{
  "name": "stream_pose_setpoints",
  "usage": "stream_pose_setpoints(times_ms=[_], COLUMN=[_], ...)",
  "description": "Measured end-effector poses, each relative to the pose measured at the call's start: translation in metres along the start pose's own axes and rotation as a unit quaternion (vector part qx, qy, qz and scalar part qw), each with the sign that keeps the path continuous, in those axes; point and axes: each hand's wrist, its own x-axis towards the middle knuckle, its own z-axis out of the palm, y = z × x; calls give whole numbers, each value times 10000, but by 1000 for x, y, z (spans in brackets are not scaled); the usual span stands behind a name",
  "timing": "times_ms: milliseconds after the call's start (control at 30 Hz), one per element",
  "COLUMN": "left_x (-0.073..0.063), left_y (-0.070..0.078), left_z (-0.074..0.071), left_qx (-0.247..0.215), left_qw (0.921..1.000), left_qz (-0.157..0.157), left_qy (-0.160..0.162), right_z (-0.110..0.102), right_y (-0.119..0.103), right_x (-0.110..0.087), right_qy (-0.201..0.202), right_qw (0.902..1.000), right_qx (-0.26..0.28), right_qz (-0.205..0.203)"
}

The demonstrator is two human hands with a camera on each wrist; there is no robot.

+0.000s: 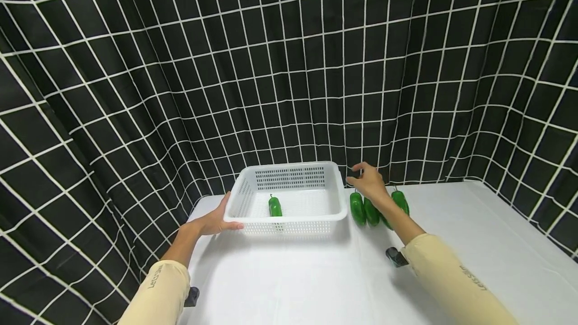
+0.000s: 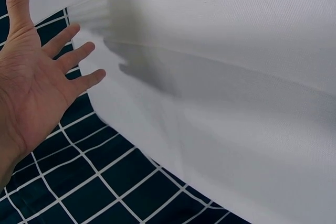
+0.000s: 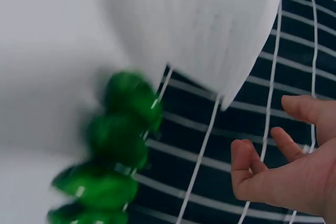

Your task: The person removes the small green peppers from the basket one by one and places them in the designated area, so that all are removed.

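A white plastic basket [image 1: 311, 218] with slotted walls stands on the table, and a green chili pepper [image 1: 275, 206] lies inside it. My left hand [image 1: 214, 221] is at the basket's front left corner, thumb along the front and fingers by the left side. In the left wrist view those fingers are spread and straight. To the right of the basket, my right hand [image 1: 371, 183] hovers above several green chili peppers [image 1: 357, 209] lying side by side. Its fingers bend loosely with nothing between them, as the right wrist view also shows; part of the pepper row is hidden beneath the forearm.
A white cloth [image 1: 289, 275] covers the table. Behind it and on both sides hangs a black curtain [image 1: 289, 74] with a white grid, close to the table's back edge. Dark wrist-worn devices [image 1: 396, 257] show beneath the sleeves.
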Motion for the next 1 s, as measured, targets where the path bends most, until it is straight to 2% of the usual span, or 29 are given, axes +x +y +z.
stream_pose_setpoints(times_ms=[267,467,667,800,1000], left_x=[-1,0,1,2,3], left_y=[-2,-2,-2,-4,-7], left_z=[0,0,-2,-2,1], left_qx=[-33,-31,83,76,-126], left_qw=[10000,10000,10000,9999,9994], left_qz=[65,81,16,10,303], left_qy=[18,3,40,88,107], right_z=[45,81,113,132,153], right_y=[-43,-61,-75,-81,-89], right_x=[6,11,12,11,6], right_qy=[52,-207,-835,-1318,-2141], right_qw=[9998,9992,9948,9888,9726], right_qx=[156,322,571,666,648], right_qz=[-129,-118,-95,202,637])
